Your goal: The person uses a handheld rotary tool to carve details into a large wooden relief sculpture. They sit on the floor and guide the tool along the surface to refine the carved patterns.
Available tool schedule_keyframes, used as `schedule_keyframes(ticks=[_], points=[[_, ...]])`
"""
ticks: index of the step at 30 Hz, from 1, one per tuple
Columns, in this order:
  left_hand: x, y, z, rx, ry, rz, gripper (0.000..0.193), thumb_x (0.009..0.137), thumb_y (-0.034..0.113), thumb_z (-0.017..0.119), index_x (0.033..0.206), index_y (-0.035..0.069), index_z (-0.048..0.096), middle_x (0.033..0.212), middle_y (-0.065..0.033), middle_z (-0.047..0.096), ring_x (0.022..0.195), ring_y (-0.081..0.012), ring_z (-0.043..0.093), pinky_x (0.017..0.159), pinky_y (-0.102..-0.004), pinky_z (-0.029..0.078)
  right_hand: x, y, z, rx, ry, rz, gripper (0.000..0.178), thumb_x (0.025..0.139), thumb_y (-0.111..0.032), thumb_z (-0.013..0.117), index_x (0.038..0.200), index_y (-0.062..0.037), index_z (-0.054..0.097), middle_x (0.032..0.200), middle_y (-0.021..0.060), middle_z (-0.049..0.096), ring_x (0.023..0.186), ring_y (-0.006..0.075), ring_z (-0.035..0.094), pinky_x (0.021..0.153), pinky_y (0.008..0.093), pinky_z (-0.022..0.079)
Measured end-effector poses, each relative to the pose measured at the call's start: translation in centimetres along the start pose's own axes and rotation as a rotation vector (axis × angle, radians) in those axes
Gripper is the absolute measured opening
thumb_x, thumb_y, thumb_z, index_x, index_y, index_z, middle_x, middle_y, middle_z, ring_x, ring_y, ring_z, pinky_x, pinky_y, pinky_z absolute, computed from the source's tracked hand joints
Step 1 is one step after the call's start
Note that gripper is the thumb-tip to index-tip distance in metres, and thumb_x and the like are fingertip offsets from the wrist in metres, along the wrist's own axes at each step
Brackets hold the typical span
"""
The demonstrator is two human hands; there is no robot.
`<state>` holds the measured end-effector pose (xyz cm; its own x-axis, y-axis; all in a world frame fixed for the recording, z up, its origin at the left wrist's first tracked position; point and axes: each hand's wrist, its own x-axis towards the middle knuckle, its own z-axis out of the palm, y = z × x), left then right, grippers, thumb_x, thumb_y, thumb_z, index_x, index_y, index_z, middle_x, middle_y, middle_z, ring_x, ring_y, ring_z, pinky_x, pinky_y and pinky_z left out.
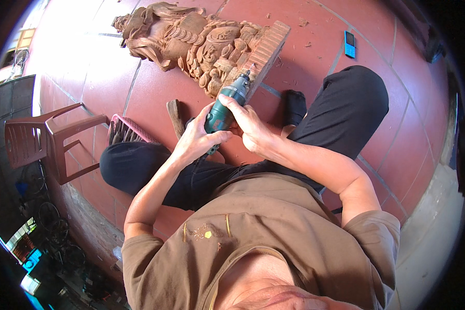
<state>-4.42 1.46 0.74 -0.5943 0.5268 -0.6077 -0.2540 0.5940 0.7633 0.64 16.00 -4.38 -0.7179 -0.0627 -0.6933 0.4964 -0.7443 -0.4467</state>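
Note:
A green rotary tool (226,107) is held between both my hands, its narrow tip pointing up and away from me. My left hand (195,138) wraps the tool's rear body from the left, and my right hand (247,124) grips it from the right, thumb on top near the front. Just beyond the tip lies a carved wooden statue (199,44) on its side, covered with figures and folds. Its ridged base (268,49) is at the right end, closest to the tip. Whether the tip touches the wood, I cannot tell.
Red floor tiles (320,31) carry scattered wood chips. A blue phone (350,44) lies at the far right. To the left are a pink basket (132,129) of carving tools and a brown plastic chair (67,137). A wooden mallet-like piece (175,118) rests beside my left hand.

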Motion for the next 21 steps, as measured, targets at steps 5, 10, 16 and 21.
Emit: schedule_keyframes(ticks=[5,10,16,21], points=[[-0.1,0.2,0.1,-0.028,0.027,0.042,0.079,0.074,0.022,0.076,0.14,0.0,0.038,0.104,-0.0097,0.061,0.085,-0.0146,0.061,0.076,-0.028,0.051,0.5,0.1,0.2,-0.003,-0.013,0.014,0.047,0.081,-0.048,0.072,0.103,-0.0076,0.062,0.091,0.0065,0.064,0.077,0.0194,0.063,0.066,0.0395,0.052],[-0.1,-0.1,0.1,-0.048,0.05,0.083,0.079,0.074,0.025,0.076,0.14,0.001,0.039,0.105,-0.0097,0.061,0.088,-0.0149,0.061,0.077,-0.0287,0.051,1.1,0.3,-0.1,-0.008,-0.075,-0.01,0.049,0.081,-0.049,0.072,0.106,-0.0081,0.061,0.095,0.0063,0.063,0.081,0.0194,0.063,0.068,0.0394,0.052],[0.1,-1.0,0.0,0.012,0.039,0.119,0.085,0.072,0.029,0.078,0.141,0.001,0.037,0.092,-0.0131,0.065,0.073,-0.0175,0.064,0.06,-0.0299,0.053,-0.1,0.1,0.1,-0.025,-0.007,-0.002,0.054,0.081,-0.05,0.071,0.108,-0.0052,0.059,0.098,0.0074,0.064,0.084,0.0176,0.064,0.07,0.0334,0.054],[0.4,-1.1,0.1,0.074,0.024,0.119,0.087,0.071,0.031,0.078,0.142,0.002,0.037,0.09,-0.0132,0.065,0.067,-0.0173,0.064,0.054,-0.0297,0.053,-0.3,0.4,-0.7,-0.009,-0.008,-0.01,0.055,0.081,-0.05,0.071,0.111,-0.0053,0.058,0.098,0.0077,0.063,0.084,0.0175,0.064,0.072,0.0334,0.054]])
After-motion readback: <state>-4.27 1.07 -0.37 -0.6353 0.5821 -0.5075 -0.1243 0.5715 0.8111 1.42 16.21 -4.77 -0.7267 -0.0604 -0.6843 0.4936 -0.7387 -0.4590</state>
